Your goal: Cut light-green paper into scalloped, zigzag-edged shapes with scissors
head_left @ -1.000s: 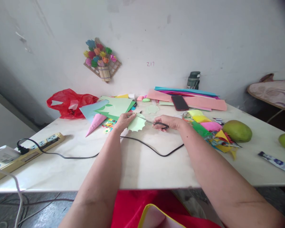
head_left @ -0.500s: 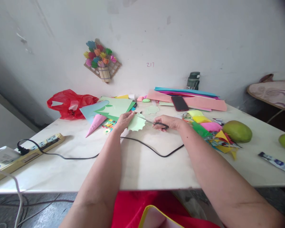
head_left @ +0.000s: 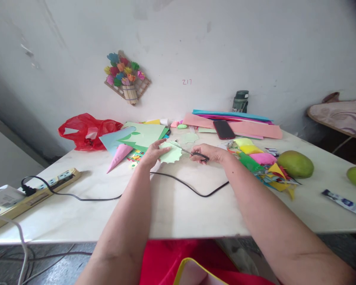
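Near the middle of the frame, the left hand (head_left: 154,153) pinches the left edge of a scallop-edged pale green paper (head_left: 171,153), its thumb lying over the paper; the grip is narrow, closed on that sheet. Just to the right, the right hand (head_left: 206,153) is wrapped around the black handles of a pair of scissors (head_left: 201,156), whose blades point to the upper left and reach over the top part of the paper. Whether the blades are parted is too small to tell. Just above and to the right of the held paper, a second scalloped piece (head_left: 189,137) lies on the white table (head_left: 192,221). Left of centre are a pink paper cone (head_left: 118,155), green and light blue sheets (head_left: 145,135) and, farther left, a red plastic bag (head_left: 87,130). A phone (head_left: 224,129) rests on a long salmon paper strip (head_left: 255,129) right of centre, with a dark bottle (head_left: 240,102) standing behind the stacked sheets. Right of the right hand, colourful packets (head_left: 250,149) and scraps lie beside a large green fruit (head_left: 296,164). A black cable (head_left: 192,188) curves across the table below the hands, and a power strip (head_left: 53,182) lies at the lower left. Coloured paper flowers (head_left: 121,71) hang on the wall, upper left.
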Action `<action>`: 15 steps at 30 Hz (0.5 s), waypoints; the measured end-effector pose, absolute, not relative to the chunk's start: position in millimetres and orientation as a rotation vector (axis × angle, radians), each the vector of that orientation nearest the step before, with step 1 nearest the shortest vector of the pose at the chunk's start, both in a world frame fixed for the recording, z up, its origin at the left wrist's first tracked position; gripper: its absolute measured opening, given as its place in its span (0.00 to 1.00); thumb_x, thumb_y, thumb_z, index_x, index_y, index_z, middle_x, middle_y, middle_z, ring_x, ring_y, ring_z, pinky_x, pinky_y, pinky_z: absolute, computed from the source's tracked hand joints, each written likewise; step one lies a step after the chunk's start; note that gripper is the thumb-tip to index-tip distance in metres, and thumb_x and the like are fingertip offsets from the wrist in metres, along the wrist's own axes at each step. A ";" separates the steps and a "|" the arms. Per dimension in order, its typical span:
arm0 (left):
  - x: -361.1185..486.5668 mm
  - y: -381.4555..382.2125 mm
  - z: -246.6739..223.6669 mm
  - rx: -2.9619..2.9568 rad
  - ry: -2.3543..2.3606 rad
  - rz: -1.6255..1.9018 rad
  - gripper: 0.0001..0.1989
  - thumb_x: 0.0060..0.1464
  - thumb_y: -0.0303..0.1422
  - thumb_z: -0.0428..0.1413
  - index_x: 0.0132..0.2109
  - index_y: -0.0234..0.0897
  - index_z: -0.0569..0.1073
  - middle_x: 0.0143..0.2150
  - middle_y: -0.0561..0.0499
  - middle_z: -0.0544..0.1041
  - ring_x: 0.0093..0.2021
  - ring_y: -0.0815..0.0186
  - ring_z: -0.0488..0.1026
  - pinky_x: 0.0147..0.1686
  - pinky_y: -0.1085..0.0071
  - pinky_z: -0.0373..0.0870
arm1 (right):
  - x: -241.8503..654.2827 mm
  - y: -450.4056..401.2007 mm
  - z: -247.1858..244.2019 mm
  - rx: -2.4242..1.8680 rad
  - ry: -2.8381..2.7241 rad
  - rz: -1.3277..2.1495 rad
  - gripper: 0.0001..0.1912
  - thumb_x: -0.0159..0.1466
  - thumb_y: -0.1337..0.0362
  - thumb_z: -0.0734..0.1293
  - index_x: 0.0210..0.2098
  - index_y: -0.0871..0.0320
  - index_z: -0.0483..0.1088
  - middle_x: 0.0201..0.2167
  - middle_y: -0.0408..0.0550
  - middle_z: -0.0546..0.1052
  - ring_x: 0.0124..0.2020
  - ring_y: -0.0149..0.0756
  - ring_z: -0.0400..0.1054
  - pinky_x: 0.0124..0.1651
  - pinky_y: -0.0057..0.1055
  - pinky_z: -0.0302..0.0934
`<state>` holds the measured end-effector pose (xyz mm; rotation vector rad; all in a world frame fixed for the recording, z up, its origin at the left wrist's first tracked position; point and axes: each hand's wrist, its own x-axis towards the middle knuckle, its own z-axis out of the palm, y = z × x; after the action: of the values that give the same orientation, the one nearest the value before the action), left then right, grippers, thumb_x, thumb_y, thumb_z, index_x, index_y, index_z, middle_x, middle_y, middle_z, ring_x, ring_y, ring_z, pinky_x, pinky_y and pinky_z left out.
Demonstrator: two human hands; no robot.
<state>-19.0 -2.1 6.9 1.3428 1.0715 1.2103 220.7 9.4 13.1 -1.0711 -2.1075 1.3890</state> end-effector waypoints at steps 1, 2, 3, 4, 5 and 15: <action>-19.8 -1.0 5.7 1.320 1.078 1.205 0.35 0.34 0.35 0.65 0.53 0.33 0.65 0.31 0.49 0.74 0.25 0.68 0.72 0.23 0.74 0.68 | 220.6 9.2 13.2 -1.071 -2.105 1.384 0.09 0.50 0.62 0.67 0.28 0.62 0.67 0.18 0.39 0.64 0.15 0.22 0.57 0.14 0.20 0.51; -20.4 0.0 4.6 1.293 1.088 1.200 0.34 0.34 0.34 0.66 0.51 0.32 0.66 0.31 0.48 0.74 0.26 0.68 0.72 0.24 0.74 0.68 | 220.4 9.0 13.3 -1.070 -2.104 1.381 0.10 0.50 0.62 0.67 0.28 0.62 0.67 0.18 0.39 0.64 0.15 0.22 0.57 0.14 0.20 0.51; -20.9 0.8 3.6 1.269 1.095 1.188 0.33 0.33 0.34 0.66 0.49 0.32 0.67 0.31 0.48 0.74 0.26 0.68 0.72 0.25 0.73 0.68 | 220.2 8.7 13.6 -1.067 -2.099 1.383 0.10 0.51 0.61 0.68 0.28 0.62 0.68 0.18 0.39 0.64 0.15 0.22 0.57 0.14 0.20 0.51; -21.2 1.2 3.0 1.249 1.099 1.169 0.31 0.33 0.33 0.66 0.48 0.32 0.68 0.31 0.48 0.75 0.26 0.68 0.72 0.25 0.73 0.68 | 220.0 8.3 14.0 -1.064 -2.091 1.388 0.10 0.51 0.61 0.68 0.28 0.62 0.68 0.19 0.40 0.65 0.15 0.22 0.57 0.15 0.20 0.51; -21.3 1.2 2.7 1.234 1.101 1.145 0.29 0.33 0.33 0.66 0.46 0.32 0.69 0.30 0.49 0.75 0.26 0.68 0.72 0.26 0.74 0.68 | 219.6 7.8 14.5 -1.063 -2.080 1.395 0.10 0.51 0.62 0.68 0.28 0.63 0.68 0.19 0.40 0.65 0.15 0.22 0.57 0.15 0.20 0.51; -24.1 -5.9 8.4 1.338 1.118 0.939 0.17 0.33 0.35 0.65 0.32 0.30 0.73 0.29 0.47 0.76 0.28 0.67 0.72 0.26 0.74 0.65 | 216.1 5.0 17.0 -1.093 -2.028 1.398 0.05 0.49 0.69 0.66 0.27 0.63 0.68 0.19 0.42 0.69 0.15 0.22 0.57 0.15 0.22 0.49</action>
<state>-24.1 -5.9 8.4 1.3383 1.1177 0.9394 216.1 5.0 17.0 -1.0927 -2.0283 1.3983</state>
